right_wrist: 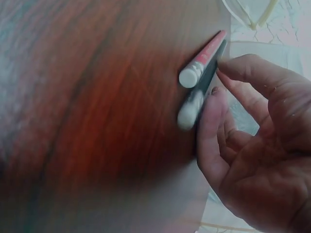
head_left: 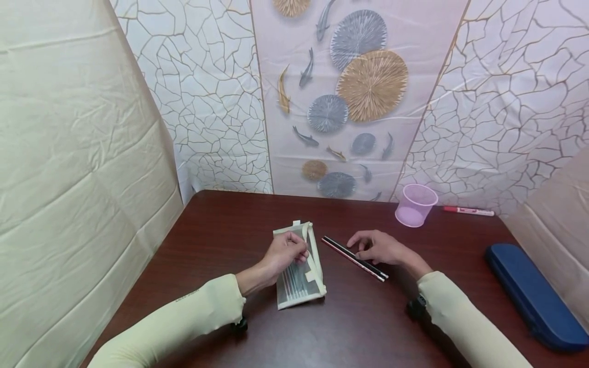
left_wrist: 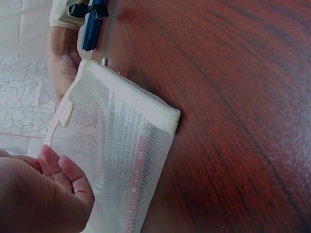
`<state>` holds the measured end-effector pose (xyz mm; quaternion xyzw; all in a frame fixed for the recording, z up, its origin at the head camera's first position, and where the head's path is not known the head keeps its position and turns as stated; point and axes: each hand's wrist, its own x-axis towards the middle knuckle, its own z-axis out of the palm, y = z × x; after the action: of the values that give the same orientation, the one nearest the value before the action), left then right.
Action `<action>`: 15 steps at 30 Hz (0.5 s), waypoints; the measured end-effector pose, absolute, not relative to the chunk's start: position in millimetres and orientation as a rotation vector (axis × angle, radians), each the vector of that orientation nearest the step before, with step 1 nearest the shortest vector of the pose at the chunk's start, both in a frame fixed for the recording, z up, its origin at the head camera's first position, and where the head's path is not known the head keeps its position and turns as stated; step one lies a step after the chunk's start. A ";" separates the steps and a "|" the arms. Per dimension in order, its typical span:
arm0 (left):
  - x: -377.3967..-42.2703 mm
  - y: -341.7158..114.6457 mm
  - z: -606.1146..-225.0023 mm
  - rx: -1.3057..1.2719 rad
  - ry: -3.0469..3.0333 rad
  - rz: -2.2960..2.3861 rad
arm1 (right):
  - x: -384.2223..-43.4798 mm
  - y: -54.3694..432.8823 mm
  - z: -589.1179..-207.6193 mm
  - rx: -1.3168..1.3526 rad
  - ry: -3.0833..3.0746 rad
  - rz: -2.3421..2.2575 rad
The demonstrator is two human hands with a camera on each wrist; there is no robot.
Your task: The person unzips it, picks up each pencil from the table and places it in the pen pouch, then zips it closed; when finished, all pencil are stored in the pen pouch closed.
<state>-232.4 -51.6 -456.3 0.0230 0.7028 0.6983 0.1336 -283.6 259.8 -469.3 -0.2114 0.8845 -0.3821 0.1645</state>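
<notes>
A cream-edged mesh pencil pouch (head_left: 298, 294) lies on the table, its zip side to the right; several pencils (left_wrist: 133, 182) show through the mesh. My left hand (head_left: 286, 253) is over the pouch, fingers curled, pinching its upper edge near the zip opening. To the right, two pencils lie side by side: a black pencil (head_left: 375, 270) and a red-and-white pencil (head_left: 353, 259), both with white ends. My right hand (head_left: 379, 248) is at the black pencil, thumb and fingers bent around it with a gap between them. In the right wrist view the thumb appears to touch it.
A pink see-through cup (head_left: 416, 206) stands at the back right, with a red-and-white marker (head_left: 469, 211) beside it along the back edge. A long blue case (head_left: 534, 296) lies at the right side of the dark wood table (head_left: 221, 220). Cloth hangs behind and at both sides.
</notes>
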 end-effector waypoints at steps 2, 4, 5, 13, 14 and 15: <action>-232.4 -51.9 -456.2 0.070 2.039 2.020 | -282.9 258.0 -469.2 -0.619 2.576 -1.044; -232.4 -52.3 -455.5 0.073 2.045 2.016 | -282.8 256.3 -468.9 -0.621 2.626 -1.008; -232.3 -52.5 -455.0 0.073 2.046 2.016 | -282.5 255.3 -468.2 -0.619 2.650 -0.988; -232.4 -52.0 -454.9 0.062 2.050 2.004 | -283.5 248.0 -462.2 -0.611 2.815 -0.666; -232.8 -51.8 -455.4 0.064 2.050 2.004 | -283.9 247.3 -461.3 -0.604 2.823 -0.635; -233.1 -51.7 -455.9 0.065 2.052 2.004 | -284.4 246.7 -460.6 -0.601 2.827 -0.611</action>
<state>-233.1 -51.7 -455.9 0.0225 0.7086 0.6921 0.1360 -284.4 246.7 -460.6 -0.2025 0.9528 -0.2059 0.0936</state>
